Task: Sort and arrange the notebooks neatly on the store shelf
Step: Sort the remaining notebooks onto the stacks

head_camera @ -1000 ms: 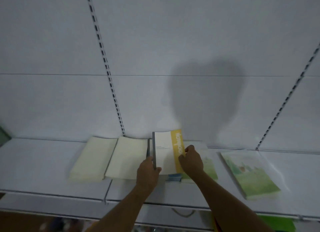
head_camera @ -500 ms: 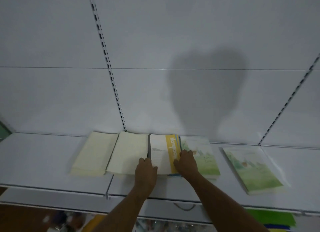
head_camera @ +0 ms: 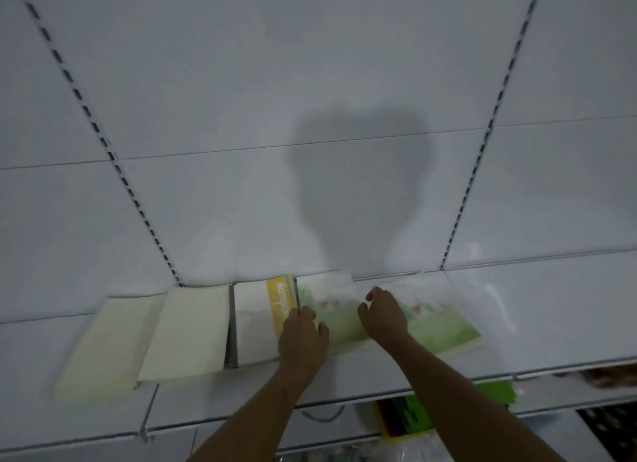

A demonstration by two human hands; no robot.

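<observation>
Five notebook piles lie in a row on the white shelf (head_camera: pixel 551 316). Two are cream piles (head_camera: pixel 103 344) (head_camera: pixel 193 330), one is a white and yellow pile (head_camera: pixel 255 320), and two are green piles (head_camera: pixel 331 299) (head_camera: pixel 441 320). My left hand (head_camera: pixel 303 337) rests palm down on the seam between the white and yellow pile and the middle green pile. Its fingertips touch the yellow edge. My right hand (head_camera: pixel 382 315) lies on the left edge of the right green pile. Its fingers are curled over that edge and its thumb is spread to the left.
The white back panel has slotted uprights (head_camera: pixel 138 206) (head_camera: pixel 475 172). Below the shelf's front lip (head_camera: pixel 241 416), a lower level holds green and coloured items (head_camera: pixel 413 416). The shelf stretches bare to the right of the green pile.
The white and yellow notebook went from raised to flat. My left hand moved right to its yellow edge. My right hand left that notebook for the right green pile, which now lies closer.
</observation>
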